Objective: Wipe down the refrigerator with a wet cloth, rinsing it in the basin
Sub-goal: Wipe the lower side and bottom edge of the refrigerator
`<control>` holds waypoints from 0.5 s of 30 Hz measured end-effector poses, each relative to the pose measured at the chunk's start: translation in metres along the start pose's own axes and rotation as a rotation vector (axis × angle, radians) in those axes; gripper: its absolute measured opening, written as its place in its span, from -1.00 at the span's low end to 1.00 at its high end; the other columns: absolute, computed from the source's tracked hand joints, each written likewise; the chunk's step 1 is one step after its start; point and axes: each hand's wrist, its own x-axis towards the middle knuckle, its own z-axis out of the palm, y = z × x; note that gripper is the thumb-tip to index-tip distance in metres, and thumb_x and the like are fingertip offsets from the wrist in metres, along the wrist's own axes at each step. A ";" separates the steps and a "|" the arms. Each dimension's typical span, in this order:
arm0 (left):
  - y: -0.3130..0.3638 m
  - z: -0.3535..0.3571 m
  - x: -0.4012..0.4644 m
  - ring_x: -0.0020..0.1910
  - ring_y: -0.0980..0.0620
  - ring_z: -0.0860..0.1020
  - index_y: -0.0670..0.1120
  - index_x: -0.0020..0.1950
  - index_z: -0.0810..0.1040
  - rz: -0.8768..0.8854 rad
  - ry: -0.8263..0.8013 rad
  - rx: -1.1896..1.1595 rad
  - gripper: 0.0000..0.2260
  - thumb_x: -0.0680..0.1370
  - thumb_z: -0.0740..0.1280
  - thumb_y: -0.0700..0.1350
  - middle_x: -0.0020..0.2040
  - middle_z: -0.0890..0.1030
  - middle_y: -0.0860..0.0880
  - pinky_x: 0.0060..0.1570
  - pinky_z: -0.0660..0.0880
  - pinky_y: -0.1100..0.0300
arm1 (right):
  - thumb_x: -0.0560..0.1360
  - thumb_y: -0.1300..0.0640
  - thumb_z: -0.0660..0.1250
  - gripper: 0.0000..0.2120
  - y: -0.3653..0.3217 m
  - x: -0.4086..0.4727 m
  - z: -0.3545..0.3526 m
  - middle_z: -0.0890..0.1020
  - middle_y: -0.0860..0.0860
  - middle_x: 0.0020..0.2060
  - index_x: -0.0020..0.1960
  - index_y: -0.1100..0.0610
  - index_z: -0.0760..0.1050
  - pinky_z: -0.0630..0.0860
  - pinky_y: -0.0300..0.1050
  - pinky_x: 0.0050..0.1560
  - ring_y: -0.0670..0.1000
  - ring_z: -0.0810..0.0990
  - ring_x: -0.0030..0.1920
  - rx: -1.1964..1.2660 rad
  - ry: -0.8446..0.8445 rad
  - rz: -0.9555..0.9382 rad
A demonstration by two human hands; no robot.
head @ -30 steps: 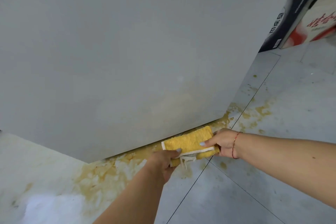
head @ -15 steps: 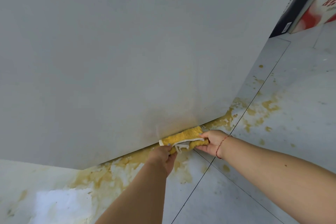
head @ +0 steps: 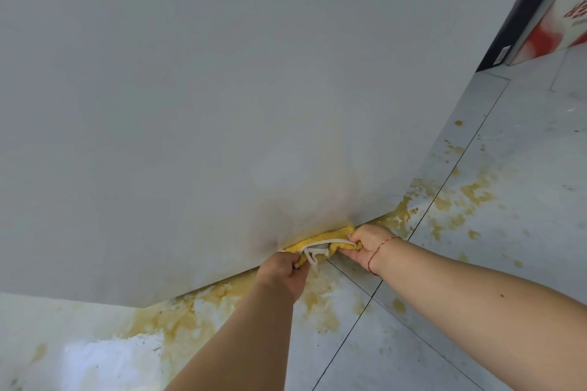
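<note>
The white side of the refrigerator (head: 222, 89) fills most of the view. A folded yellow cloth (head: 330, 239) with a white edge band and loop is pressed against the refrigerator's bottom edge, partly tucked under it. My left hand (head: 286, 270) grips the cloth's left end. My right hand (head: 365, 243), with a red string on the wrist, grips its right end. Both hands are low, close to the floor. No basin is in view.
The grey tiled floor (head: 476, 279) has yellow-brown stains along the refrigerator's base (head: 178, 314) and to the right (head: 470, 194). A dark and red printed panel (head: 546, 9) stands at the top right.
Both hands have pushed the cloth farther in, from lying in front of the refrigerator's base to pressed against and partly under its bottom edge. Less of the cloth shows.
</note>
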 end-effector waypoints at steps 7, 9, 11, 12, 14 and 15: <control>0.008 0.006 -0.040 -0.12 -0.21 0.52 -0.43 0.11 0.40 0.045 -0.115 -0.138 -0.83 0.56 0.10 -0.49 0.06 0.45 -0.32 0.00 0.48 -0.01 | 0.53 0.53 0.06 -0.82 -0.019 -0.040 -0.009 0.48 0.25 -0.15 -0.14 0.38 0.38 0.46 0.20 0.12 0.21 0.53 -0.09 0.164 -0.097 -0.099; 0.013 0.010 -0.061 -0.15 -0.21 0.52 -0.38 -0.08 0.41 0.061 -0.153 -0.172 -0.87 0.55 0.10 -0.50 -0.01 0.46 -0.30 -0.09 0.50 0.00 | 0.53 0.52 0.09 -0.84 -0.027 -0.057 -0.010 0.50 0.26 -0.13 -0.13 0.39 0.41 0.49 0.17 0.04 0.18 0.55 -0.16 0.208 -0.127 -0.129; 0.019 0.014 -0.083 -0.16 -0.20 0.52 -0.33 -0.15 0.41 0.087 -0.199 -0.213 -0.83 0.55 0.11 -0.50 -0.07 0.46 -0.28 -0.25 0.57 0.00 | 0.53 0.50 0.12 -0.85 -0.037 -0.076 -0.009 0.52 0.25 -0.14 -0.13 0.39 0.43 0.54 0.16 0.08 0.15 0.57 -0.16 0.249 -0.156 -0.176; 0.022 0.017 -0.095 -0.17 -0.20 0.52 -0.33 -0.16 0.41 0.102 -0.231 -0.231 -0.83 0.54 0.11 -0.51 -0.09 0.47 -0.28 -0.30 0.60 -0.02 | 0.53 0.50 0.14 -0.86 -0.042 -0.085 -0.008 0.54 0.25 -0.14 -0.13 0.39 0.44 0.58 0.13 0.05 0.15 0.58 -0.15 0.269 -0.176 -0.205; 0.030 0.021 -0.119 -0.15 -0.21 0.55 -0.34 -0.13 0.42 0.134 -0.297 -0.254 -0.84 0.55 0.10 -0.50 -0.10 0.51 -0.29 -0.31 0.63 -0.04 | 0.52 0.48 0.16 -0.88 -0.052 -0.105 -0.007 0.55 0.24 -0.13 -0.10 0.38 0.45 0.64 0.08 -0.15 0.14 0.60 -0.13 0.302 -0.209 -0.261; 0.034 0.023 -0.130 -0.13 -0.22 0.56 -0.35 -0.10 0.43 0.152 -0.330 -0.261 -0.85 0.55 0.10 -0.49 -0.09 0.52 -0.31 -0.28 0.62 -0.06 | 0.52 0.48 0.17 -0.89 -0.056 -0.115 -0.006 0.55 0.23 -0.13 -0.10 0.37 0.45 0.64 0.06 -0.22 0.14 0.60 -0.13 0.320 -0.221 -0.286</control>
